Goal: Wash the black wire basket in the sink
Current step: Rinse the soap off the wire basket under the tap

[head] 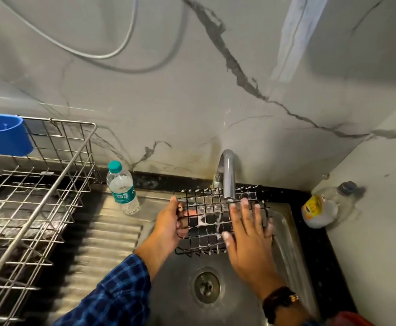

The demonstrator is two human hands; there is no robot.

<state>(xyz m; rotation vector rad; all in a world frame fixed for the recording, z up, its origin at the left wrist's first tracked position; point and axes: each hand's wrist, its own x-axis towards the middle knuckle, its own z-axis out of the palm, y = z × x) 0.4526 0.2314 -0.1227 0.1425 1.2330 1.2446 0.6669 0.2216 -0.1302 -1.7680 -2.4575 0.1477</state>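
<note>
Marble-look wall [168, 102] with dark veins fills the far half of the view, and a grey hose [93, 52] loops across it at the upper left. Below it, a steel sink [173, 278] sits in a black counter [321, 267], with a ribbed drainboard [102, 243] on its left. A large steel-wire dish rack [51, 189] stands at the far left, and a blue plastic holder [4, 135] hangs on its far rim.

The black wire basket [206, 222] is held over the far part of the basin, directly under the faucet [228, 177], with its gridded face tilted up toward the camera. White suds cling to some of its wires. Water runs from the spout onto the mesh.

The left hand [168, 222], coming out of a blue checked sleeve [121, 290], grips the basket's left end, with its fingers curled round the wires. The right hand [248, 236] lies flat on the right half of the grid, with its fingers straight and spread and foam on the tips. It grasps nothing. A dark wristwatch [281, 300] is on that wrist.

A clear water bottle [122, 189] with a teal cap stands upright on the far end of the drainboard, left of the basket. A yellow-labelled bottle [321, 210] lies on its side in the right corner of the counter. The round drain strainer [206, 287] sits in the basin floor, near of the basket and between the two forearms.
</note>
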